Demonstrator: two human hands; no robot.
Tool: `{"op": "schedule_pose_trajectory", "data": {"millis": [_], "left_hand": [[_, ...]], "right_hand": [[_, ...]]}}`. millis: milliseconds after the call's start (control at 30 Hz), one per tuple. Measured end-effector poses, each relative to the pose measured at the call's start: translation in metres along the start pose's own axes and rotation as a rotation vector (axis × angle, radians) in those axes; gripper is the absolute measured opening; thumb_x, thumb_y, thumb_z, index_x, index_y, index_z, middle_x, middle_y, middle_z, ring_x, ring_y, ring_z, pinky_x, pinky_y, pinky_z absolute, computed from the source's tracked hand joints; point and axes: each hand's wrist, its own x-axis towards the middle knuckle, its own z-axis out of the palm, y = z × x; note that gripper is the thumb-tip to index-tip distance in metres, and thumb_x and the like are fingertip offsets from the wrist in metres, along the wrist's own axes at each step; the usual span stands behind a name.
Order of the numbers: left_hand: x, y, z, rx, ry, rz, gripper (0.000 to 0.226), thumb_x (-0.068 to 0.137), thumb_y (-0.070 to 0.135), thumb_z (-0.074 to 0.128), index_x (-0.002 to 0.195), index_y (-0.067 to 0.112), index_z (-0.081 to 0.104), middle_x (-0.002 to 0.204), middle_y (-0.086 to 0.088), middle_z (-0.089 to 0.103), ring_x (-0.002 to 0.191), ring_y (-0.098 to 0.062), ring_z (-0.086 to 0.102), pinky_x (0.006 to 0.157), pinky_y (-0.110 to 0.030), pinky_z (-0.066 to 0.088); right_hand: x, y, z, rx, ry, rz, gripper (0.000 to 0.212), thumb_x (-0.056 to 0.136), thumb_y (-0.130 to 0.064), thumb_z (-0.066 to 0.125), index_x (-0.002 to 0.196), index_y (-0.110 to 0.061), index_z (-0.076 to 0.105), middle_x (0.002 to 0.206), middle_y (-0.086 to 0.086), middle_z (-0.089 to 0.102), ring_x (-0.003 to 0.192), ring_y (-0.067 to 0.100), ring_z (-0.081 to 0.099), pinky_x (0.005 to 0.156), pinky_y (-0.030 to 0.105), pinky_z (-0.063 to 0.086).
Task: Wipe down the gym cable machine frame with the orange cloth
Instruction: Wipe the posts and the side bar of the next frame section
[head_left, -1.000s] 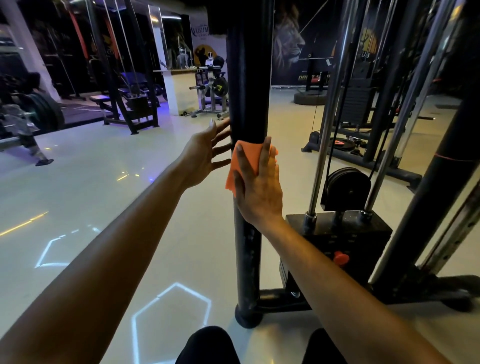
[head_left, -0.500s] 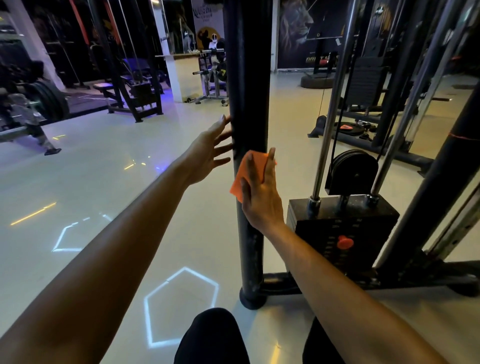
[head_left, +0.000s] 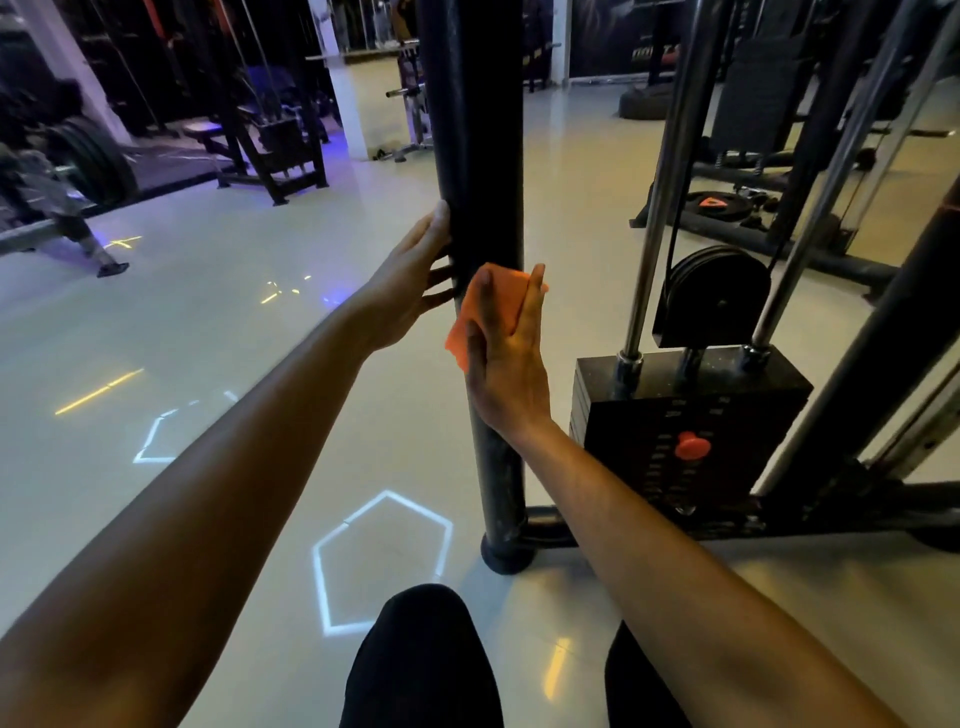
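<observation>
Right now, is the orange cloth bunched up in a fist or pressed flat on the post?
Pressed flat: the right hand holds the orange cloth against the black post with straight fingers.

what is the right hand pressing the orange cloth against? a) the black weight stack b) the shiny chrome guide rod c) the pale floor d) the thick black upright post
d: the right hand lies flat over the orange cloth on the thick black upright post, beside the left hand.

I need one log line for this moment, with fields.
step: wiping upright post | right hand: presses orange cloth on post | left hand: fingers touch post, above cloth
</observation>
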Motion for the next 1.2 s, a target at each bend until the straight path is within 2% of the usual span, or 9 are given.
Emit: {"op": "schedule_pose_trajectory", "data": {"millis": [133,233,367,567,767,933,1067,1133,1200], "left_hand": [[0.003,-0.014,0.010,-0.026,0.052,-0.018,0.063,0.108,0.070,0.030,0.161,0.037,0.041,0.150,0.009,0.062,0.134,-0.012,0.064,0.119,-0.044,0.047],[0.004,-0.024,0.019,-0.051,0.085,-0.015,0.065,0.109,0.070,0.027,0.163,0.036,0.039,0.147,0.012,0.063,0.132,-0.008,0.063,0.116,-0.037,0.048],[0.007,-0.031,0.025,-0.084,0.138,0.024,0.064,0.111,0.066,0.025,0.162,0.033,0.042,0.142,0.011,0.066,0.126,-0.006,0.067,0.112,-0.035,0.051],[0.006,-0.074,0.032,-0.073,0.169,0.049,0.061,0.108,0.071,0.029,0.158,0.040,0.046,0.143,0.017,0.065,0.129,-0.005,0.065,0.116,-0.038,0.048],[0.003,-0.122,0.040,-0.100,0.147,0.075,0.066,0.107,0.073,0.030,0.161,0.038,0.044,0.149,0.015,0.061,0.135,-0.009,0.061,0.118,-0.039,0.046],[0.006,-0.144,0.045,-0.157,0.141,0.142,0.064,0.107,0.072,0.033,0.161,0.037,0.045,0.160,0.011,0.052,0.148,-0.015,0.048,0.124,-0.043,0.038],[-0.003,-0.130,0.044,-0.120,0.173,0.140,0.057,0.109,0.067,0.038,0.150,0.032,0.057,0.137,0.010,0.069,0.129,-0.016,0.064,0.106,-0.035,0.051],[-0.007,-0.130,0.039,-0.102,0.158,0.133,0.056,0.109,0.067,0.037,0.151,0.034,0.056,0.142,0.010,0.066,0.130,-0.014,0.065,0.109,-0.036,0.052],[-0.014,-0.139,0.030,-0.122,0.171,0.119,0.056,0.110,0.066,0.035,0.155,0.038,0.051,0.150,0.007,0.061,0.135,-0.016,0.061,0.115,-0.041,0.048]], "right_hand": [[0.012,0.003,-0.002,-0.003,0.018,-0.015,0.066,0.117,-0.050,0.044,0.174,-0.037,0.014,0.178,0.008,-0.029,0.164,0.048,0.019,0.098,0.060,0.062],[-0.020,0.029,0.014,-0.055,-0.048,0.009,0.066,0.116,-0.055,0.040,0.174,-0.039,0.012,0.180,0.012,-0.020,0.161,0.049,0.026,0.100,0.062,0.060],[-0.033,0.039,0.027,-0.038,-0.038,0.019,0.066,0.116,-0.053,0.040,0.171,-0.044,0.005,0.181,0.016,-0.008,0.160,0.047,0.026,0.104,0.062,0.058],[-0.024,0.047,0.038,-0.066,0.061,-0.025,0.069,0.114,-0.059,0.037,0.170,-0.041,0.001,0.181,0.016,-0.005,0.163,0.044,0.022,0.114,0.061,0.051],[-0.059,0.083,0.061,-0.116,0.042,-0.116,0.080,0.114,-0.056,0.044,0.166,-0.054,-0.017,0.180,0.019,-0.010,0.163,0.044,0.020,0.111,0.059,0.054],[-0.049,0.081,0.051,-0.105,0.060,-0.175,0.071,0.115,-0.056,0.043,0.172,-0.042,0.003,0.180,0.015,-0.007,0.158,0.043,0.030,0.105,0.052,0.055],[-0.080,0.095,0.057,-0.094,-0.011,-0.168,0.077,0.115,-0.053,0.044,0.168,-0.051,-0.012,0.180,0.007,-0.013,0.158,0.044,0.034,0.102,0.051,0.059],[-0.094,0.106,0.058,-0.099,-0.078,-0.162,0.076,0.115,-0.054,0.042,0.167,-0.054,-0.014,0.180,0.004,-0.017,0.158,0.045,0.034,0.101,0.052,0.062],[-0.096,0.107,0.056,-0.079,-0.089,-0.166,0.071,0.116,-0.052,0.041,0.171,-0.048,-0.005,0.181,0.008,-0.014,0.157,0.046,0.035,0.099,0.054,0.063]]}}
